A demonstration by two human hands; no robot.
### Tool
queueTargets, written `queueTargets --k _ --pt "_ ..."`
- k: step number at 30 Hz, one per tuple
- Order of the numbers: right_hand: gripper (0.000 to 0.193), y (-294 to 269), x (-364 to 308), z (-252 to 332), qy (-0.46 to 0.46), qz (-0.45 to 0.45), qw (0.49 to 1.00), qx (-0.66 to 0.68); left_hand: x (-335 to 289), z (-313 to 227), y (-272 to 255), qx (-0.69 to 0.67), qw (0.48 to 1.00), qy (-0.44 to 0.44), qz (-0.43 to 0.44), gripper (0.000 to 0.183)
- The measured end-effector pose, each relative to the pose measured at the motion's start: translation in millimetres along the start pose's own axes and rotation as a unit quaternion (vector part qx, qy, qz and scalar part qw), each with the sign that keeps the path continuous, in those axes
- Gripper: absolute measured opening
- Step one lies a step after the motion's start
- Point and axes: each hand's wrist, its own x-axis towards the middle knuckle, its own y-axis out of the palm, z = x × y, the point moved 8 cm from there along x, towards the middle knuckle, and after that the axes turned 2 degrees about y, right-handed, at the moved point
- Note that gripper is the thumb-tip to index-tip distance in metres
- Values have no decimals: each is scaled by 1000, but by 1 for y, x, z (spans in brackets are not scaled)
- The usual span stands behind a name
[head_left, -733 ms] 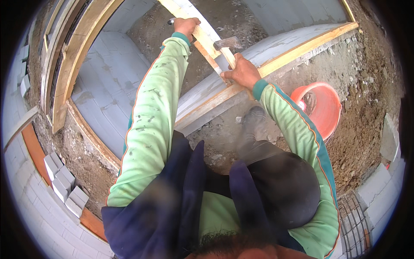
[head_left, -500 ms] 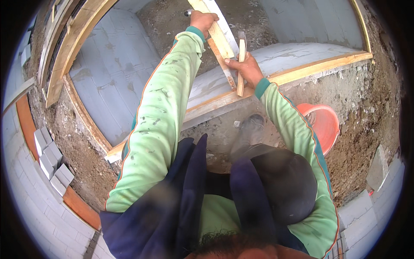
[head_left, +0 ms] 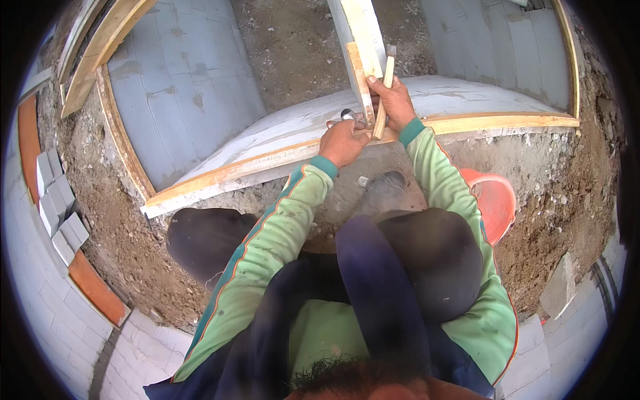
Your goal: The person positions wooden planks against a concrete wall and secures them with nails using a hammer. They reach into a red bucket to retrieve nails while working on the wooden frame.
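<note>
My right hand is closed around a slim wooden handle with a grey tip, held against the near end of a pale wooden beam. Its fingers partly hide behind the wood. Alongside the beam leans a short worn wooden strip, its lower end at the wall's timber edging. My left hand is closed low beside that strip, on a metal tool with a dark round end. Most of this tool is hidden, so its kind is unclear.
Grey block walls topped with timber enclose a dirt floor beyond the edging. An orange-red bucket stands right of my knees on rough soil. Grey paving blocks are piled at the left. Curved timber boards rise at the far left.
My left hand has come off the beam's far part, moving down and nearer with the metal tool. The beam now points more straight away from me. My right hand keeps the wooden handle.
</note>
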Motion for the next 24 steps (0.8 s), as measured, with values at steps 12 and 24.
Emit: queueTargets --k 12,24 --pt "34 13 -1 1 -19 18 999 -19 9 -10 5 205 977 -35 -41 44" --pt "36 -15 8 6 -134 -53 983 -115 8 -16 8 136 991 9 -6 48"
